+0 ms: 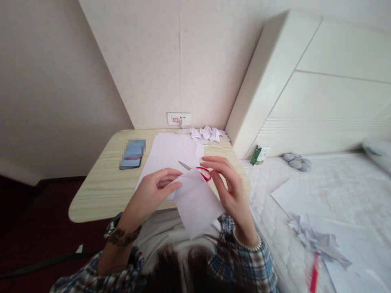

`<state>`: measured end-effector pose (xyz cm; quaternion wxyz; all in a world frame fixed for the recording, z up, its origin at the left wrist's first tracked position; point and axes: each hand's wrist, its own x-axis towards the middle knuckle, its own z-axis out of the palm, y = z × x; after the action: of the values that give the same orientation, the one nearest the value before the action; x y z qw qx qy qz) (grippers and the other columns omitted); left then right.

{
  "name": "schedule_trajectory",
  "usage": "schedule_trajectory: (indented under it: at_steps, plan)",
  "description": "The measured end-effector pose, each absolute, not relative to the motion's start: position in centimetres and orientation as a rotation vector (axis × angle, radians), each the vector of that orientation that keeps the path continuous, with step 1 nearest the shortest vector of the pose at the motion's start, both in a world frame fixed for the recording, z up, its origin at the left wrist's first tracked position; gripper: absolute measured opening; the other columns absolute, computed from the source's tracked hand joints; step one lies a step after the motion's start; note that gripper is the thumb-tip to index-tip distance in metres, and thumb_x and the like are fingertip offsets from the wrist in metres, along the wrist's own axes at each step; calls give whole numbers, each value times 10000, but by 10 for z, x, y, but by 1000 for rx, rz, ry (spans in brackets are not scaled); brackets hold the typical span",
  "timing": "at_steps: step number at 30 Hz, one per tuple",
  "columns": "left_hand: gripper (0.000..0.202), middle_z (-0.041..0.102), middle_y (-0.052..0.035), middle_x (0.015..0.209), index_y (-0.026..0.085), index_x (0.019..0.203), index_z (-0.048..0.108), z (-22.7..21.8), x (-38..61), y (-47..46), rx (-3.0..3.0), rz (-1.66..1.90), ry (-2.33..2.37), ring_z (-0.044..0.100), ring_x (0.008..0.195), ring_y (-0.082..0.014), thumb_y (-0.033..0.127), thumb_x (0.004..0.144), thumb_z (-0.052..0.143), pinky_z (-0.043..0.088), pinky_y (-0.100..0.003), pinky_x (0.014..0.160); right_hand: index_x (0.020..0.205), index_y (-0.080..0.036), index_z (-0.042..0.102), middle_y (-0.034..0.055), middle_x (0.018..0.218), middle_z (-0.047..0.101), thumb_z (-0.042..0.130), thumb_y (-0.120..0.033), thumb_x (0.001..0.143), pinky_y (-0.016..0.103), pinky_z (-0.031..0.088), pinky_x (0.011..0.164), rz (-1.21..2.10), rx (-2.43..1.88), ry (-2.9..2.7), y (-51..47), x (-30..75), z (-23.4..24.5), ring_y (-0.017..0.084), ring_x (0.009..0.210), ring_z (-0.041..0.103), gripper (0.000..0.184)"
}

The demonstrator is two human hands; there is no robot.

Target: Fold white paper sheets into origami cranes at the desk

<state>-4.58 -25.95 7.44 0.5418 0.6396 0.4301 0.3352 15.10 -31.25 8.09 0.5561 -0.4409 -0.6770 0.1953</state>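
My left hand (155, 188) pinches a folded white sheet of paper (198, 203) at its upper left corner, thumb on top. The sheet hangs tilted above my lap, in front of the table edge. Just beyond its top edge is a pair of scissors (185, 165) with red handles; the blades point to the far left and the paper hides part of them. My right hand (227, 181) is beside the red handles, fingers apart and stretched out, the thumb close to the handle. Whether it touches the scissors or the paper's right edge is unclear.
White sheets (166, 148) lie on the wooden table (94, 187). Folded paper pieces (207, 133) sit by the wall socket (179, 118). A phone (132, 154) is at left. On the mattress (262, 203) are a green box (259, 155), more folded papers (320, 242) and a red object (314, 272).
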Motion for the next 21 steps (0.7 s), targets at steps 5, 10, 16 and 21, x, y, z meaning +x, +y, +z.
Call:
schedule_trajectory:
  at_steps: [5, 10, 16, 21]
  plan:
    - [324, 733, -30, 882, 187, 934, 652, 74, -42, -261, 1232, 1193, 1158, 679, 867, -201, 322, 666, 775, 526, -280, 743, 1076, -246, 613, 69, 1117, 641, 455, -318, 959, 306, 523, 776, 541, -1169, -1233, -307, 152, 73, 169, 943, 624, 209]
    - [474, 700, -36, 952, 187, 1086, 593, 73, -36, -261, 1040, 1306, 1096, 663, 909, -194, 272, 658, 778, 508, -265, 732, 1116, -220, 531, 113, 1145, 617, 469, -561, 899, 337, 521, 756, 812, -1115, -1326, -303, 154, 60, 197, 959, 615, 409]
    - [502, 635, -8, 975, 210, 1121, 549, 70, -28, -264, 1038, 1411, 1081, 627, 863, -145, 227, 669, 768, 494, -248, 746, 1250, -192, 439, 150, 1263, 555, 750, -521, 681, 371, 527, 801, 1125, -1218, -1556, -305, 128, 57, 247, 1049, 602, 728]
    - [541, 636, -25, 1046, 231, 1194, 501, 73, -24, -271, 1052, 1362, 1051, 632, 915, -158, 214, 704, 729, 504, -240, 731, 1087, -184, 551, 94, 1073, 664, 677, -390, 781, 338, 519, 809, 922, -1227, -1378, -301, 114, 54, 222, 972, 631, 390]
